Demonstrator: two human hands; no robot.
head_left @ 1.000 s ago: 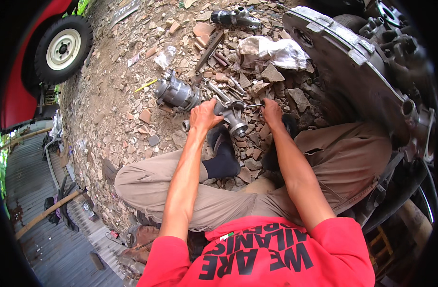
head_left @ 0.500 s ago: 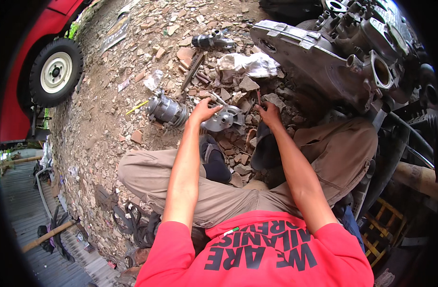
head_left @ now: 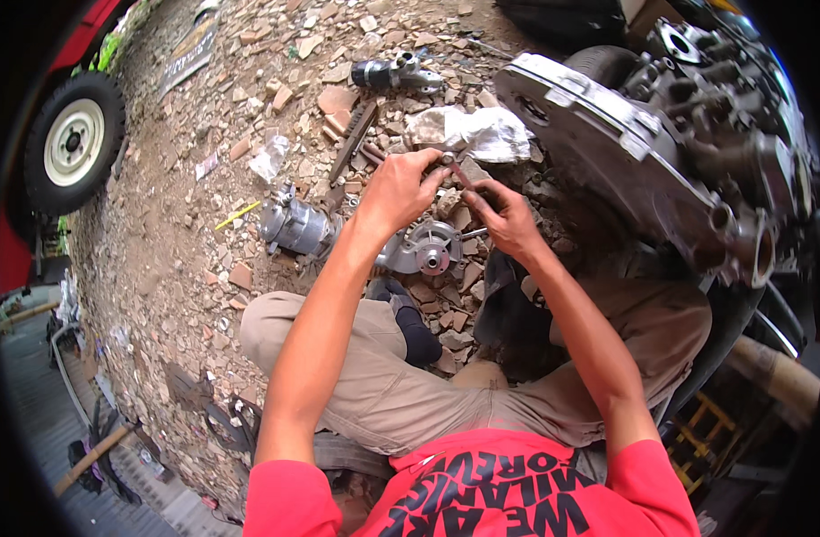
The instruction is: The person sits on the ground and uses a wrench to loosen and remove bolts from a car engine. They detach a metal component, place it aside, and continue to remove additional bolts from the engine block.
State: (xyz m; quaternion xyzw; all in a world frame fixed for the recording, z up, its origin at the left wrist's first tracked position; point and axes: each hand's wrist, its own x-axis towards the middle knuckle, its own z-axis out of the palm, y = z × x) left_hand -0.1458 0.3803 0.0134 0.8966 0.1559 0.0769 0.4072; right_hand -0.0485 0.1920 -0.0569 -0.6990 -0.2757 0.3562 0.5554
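Partly, a thin reddish-brown tool (head_left: 462, 174) is hidden by fingers; it is held up between both hands, over the rubble. It is clamped in the right hand's (head_left: 510, 221) grip; whether its round end is pinched or merely touched by the left hand (head_left: 398, 191) cannot be told. A ribbed metal cylinder (head_left: 294, 225) is overlapped by the left forearm, near a grey, round-faced metal part (head_left: 431, 251). The ground (head_left: 173, 219) is strewn with rough, broken stones; a red vehicle (head_left: 14, 252) is cut off at left.
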